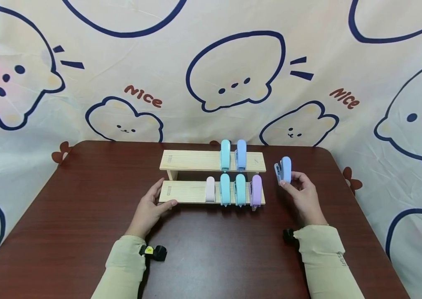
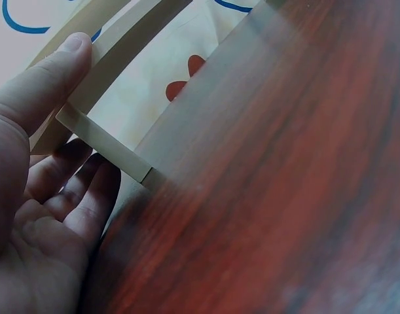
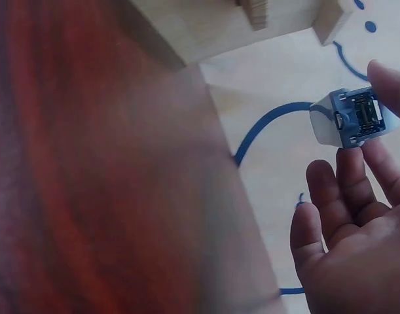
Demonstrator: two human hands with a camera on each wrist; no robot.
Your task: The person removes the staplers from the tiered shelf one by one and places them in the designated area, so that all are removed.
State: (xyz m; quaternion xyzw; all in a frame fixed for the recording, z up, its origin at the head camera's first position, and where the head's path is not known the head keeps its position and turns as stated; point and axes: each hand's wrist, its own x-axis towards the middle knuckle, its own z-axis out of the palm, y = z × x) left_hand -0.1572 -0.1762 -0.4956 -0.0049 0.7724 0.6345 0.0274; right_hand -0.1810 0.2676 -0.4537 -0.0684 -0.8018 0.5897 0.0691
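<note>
My right hand [image 1: 302,199] pinches a blue stapler [image 1: 285,169] between thumb and fingers, to the right of a two-tier wooden rack [image 1: 192,161]. In the right wrist view one end of that stapler [image 3: 360,118] faces the camera, with the other fingers loosely bent below it. My left hand [image 1: 152,209] grips the left end of the rack's lower board [image 1: 185,192], thumb on its front edge. On the upper tier stand a teal stapler [image 1: 225,155] and a blue one. The lower tier carries a whitish stapler [image 1: 210,189], two teal ones [image 1: 225,189] and a purple one [image 1: 256,190].
The rack stands toward the back of a dark brown wooden table [image 1: 84,216]. Behind and beside the table hangs a pale cloth [image 1: 173,66] with cartoon outlines. A black wrist camera [image 1: 155,252] is strapped at the left sleeve.
</note>
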